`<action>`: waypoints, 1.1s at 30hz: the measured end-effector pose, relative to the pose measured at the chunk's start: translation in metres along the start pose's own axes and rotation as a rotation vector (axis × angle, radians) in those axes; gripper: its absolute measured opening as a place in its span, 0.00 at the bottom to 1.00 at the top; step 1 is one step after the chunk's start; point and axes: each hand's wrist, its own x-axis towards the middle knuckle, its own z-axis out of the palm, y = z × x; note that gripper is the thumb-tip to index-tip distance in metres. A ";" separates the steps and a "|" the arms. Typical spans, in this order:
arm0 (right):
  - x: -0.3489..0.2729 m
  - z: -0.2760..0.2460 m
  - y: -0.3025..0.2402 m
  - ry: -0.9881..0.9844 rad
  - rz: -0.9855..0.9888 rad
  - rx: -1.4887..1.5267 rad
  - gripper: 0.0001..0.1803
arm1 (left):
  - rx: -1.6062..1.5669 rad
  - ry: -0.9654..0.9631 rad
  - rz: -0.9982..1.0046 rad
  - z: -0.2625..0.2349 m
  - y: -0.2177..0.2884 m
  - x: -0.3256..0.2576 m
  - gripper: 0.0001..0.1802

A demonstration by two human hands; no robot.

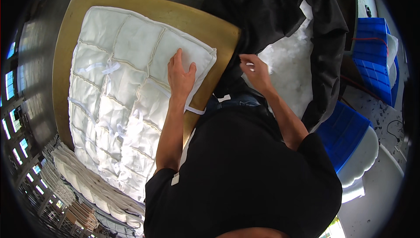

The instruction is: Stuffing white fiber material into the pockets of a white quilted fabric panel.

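In the head view, a white quilted cover [131, 41] is spread over a tan bench [62, 67], with white ties [110, 68] strewn across its stitched squares; the left hand [180, 78] is held with fingers extended over the cover's right side, nothing being grasped; the right hand [256, 71] is curled beside white filling [291, 67] in a black bag [326, 50]; white bits are seen at its fingers, but whether they are gripped cannot be told.

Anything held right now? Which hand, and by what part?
Left hand: nothing held, open over the white quilted cushion. Right hand: curled, white bits at the fingers; whether gripped, and by which part, can't be told.
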 end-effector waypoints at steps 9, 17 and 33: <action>0.079 0.065 -0.013 -0.402 0.003 -0.017 0.23 | -0.239 -0.170 -0.342 -0.006 -0.003 0.039 0.26; 0.076 0.055 -0.006 -0.714 0.304 0.371 0.22 | -0.615 -0.933 -0.274 -0.024 0.002 0.057 0.17; 0.059 0.067 0.000 -0.450 0.446 0.637 0.22 | -1.078 -0.784 -0.454 0.013 -0.048 0.045 0.10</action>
